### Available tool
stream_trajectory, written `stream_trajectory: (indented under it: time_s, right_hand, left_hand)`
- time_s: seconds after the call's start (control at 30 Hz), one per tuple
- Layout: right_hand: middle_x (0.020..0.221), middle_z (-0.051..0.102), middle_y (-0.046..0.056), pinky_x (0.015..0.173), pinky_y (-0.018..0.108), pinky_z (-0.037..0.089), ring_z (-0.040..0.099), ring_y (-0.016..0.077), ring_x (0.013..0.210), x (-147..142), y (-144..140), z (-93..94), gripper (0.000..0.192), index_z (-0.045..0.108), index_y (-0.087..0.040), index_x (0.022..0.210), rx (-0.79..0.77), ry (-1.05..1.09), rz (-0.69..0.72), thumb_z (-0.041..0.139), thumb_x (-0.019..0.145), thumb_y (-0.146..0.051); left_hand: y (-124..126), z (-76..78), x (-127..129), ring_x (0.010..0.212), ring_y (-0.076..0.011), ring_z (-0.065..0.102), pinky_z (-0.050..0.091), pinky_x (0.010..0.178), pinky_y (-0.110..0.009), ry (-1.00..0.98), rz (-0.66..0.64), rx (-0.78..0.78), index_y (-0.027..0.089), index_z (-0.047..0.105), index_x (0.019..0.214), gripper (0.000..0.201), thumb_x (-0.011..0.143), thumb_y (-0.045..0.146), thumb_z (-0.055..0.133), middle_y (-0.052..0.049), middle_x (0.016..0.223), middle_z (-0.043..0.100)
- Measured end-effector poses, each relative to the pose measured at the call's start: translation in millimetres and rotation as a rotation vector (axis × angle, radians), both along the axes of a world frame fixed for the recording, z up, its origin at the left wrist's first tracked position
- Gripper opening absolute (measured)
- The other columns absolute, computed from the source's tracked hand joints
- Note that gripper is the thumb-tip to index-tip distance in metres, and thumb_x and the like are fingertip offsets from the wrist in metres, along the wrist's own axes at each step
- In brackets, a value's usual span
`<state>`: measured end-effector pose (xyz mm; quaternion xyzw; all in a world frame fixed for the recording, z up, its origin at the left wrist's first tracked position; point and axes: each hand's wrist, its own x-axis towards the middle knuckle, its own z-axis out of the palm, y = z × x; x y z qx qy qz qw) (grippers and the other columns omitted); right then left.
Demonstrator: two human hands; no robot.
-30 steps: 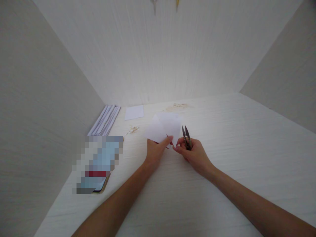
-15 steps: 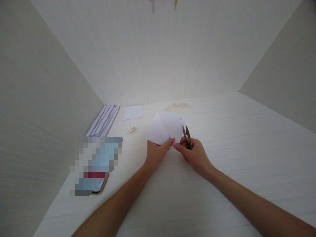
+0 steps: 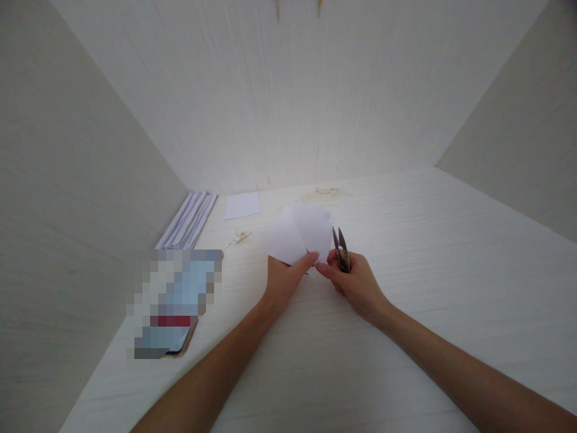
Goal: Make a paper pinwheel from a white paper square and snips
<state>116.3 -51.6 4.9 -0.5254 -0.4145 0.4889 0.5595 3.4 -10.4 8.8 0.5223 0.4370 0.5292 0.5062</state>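
White paper (image 3: 300, 231) with a crease or overlapping edge across it is held up above the table in the middle of the view. My left hand (image 3: 288, 273) grips its lower edge, the thumb on top and the fingers hidden beneath. Close beside it, my right hand (image 3: 351, 276) is closed around small thread snips (image 3: 341, 249). The blades point away from me and stand apart, to the right of the paper. The right thumb and a fingertip meet at the paper's lower right corner; whether they pinch it I cannot tell.
A stack of folded white papers (image 3: 189, 219) lies at the left wall, with a square white sheet (image 3: 242, 205) to its right. Nearer me is a pixelated phone-like object (image 3: 180, 337). Small scraps (image 3: 241, 237) lie on the table (image 3: 428, 270). Walls rise left, right and behind.
Almost nothing differs. Both hands keep their hold on the paper and the snips, and the view has shifted very slightly.
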Motion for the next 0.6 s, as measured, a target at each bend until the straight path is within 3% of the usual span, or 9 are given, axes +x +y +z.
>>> stream_trajectory:
  time_s: [0.33, 0.47, 0.6]
  right_hand:
    - [0.04, 0.029, -0.011, 0.033, 0.02, 0.016, 0.023, 0.0031, 0.035, 0, -1, -0.7, 0.029, 0.046, -0.017, 0.056, 0.003, 0.042, -0.022, 0.07, 0.056, -0.034]
    - [0.045, 0.027, -0.01, 0.032, 0.017, 0.013, 0.019, 0.0036, 0.035, -1, -4, 2.7, 0.029, 0.052, -0.018, 0.075, -0.054, 0.169, 0.148, 0.056, 0.069, -0.047]
    - [0.051, 0.027, -0.009, 0.03, 0.015, 0.012, 0.02, 0.0034, 0.037, -2, -9, 3.7, 0.033, 0.05, -0.019, 0.079, -0.15, 0.251, 0.291, 0.043, 0.076, -0.051]
  left_hand:
    - [0, -0.4, 0, 0.067, -0.0152, 0.06, 0.048, 0.064, -0.026, -0.043, -0.012, -0.014, 0.015, 0.062, 0.068, 0.02, 0.051, 0.021, 0.071, -0.003, 0.072, 0.067]
    - [7, -5.4, 0, 0.053, -0.0105, 0.055, 0.044, 0.051, -0.021, -0.124, 0.069, -0.043, 0.015, 0.057, 0.057, 0.015, 0.059, 0.027, 0.066, 0.001, 0.055, 0.06]
    - [11, -4.6, 0, 0.053, -0.0096, 0.055, 0.041, 0.046, -0.019, -0.28, 0.133, -0.119, 0.016, 0.056, 0.064, 0.014, 0.06, 0.027, 0.063, 0.003, 0.057, 0.058]
